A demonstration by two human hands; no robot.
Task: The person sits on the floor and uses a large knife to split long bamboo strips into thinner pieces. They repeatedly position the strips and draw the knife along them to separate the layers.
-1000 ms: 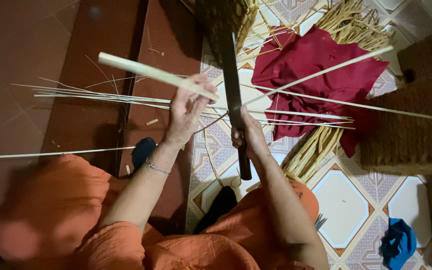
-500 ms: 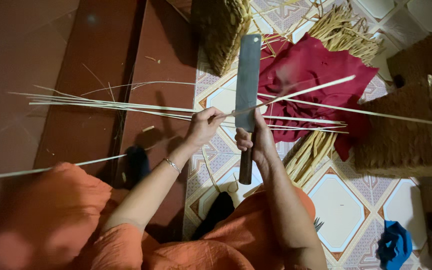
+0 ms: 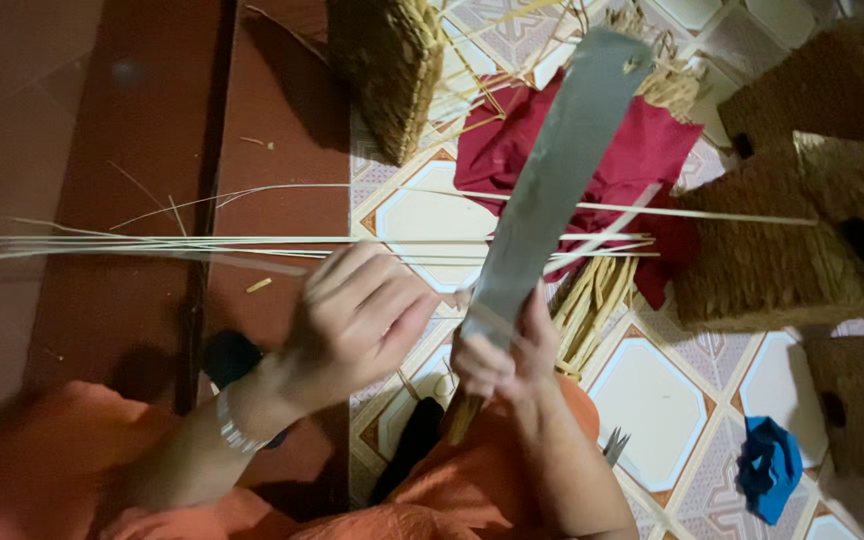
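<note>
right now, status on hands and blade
Right hand grips knife, blade raised. Left hand blurred, at strips. Red cloth behind.

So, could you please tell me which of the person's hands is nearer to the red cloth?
Right. The right hand holds the big knife just below the red cloth; the left hand is farther left.

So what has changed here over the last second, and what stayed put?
The left hand has let go of the thick pale strip it held up a second ago and drawn back toward the body, fingers curled. The long flat blade has tipped, its tip now leaning up to the right. The right hand keeps its grip by the handle. The thin strips, red cloth and woven baskets lie as before.
</note>
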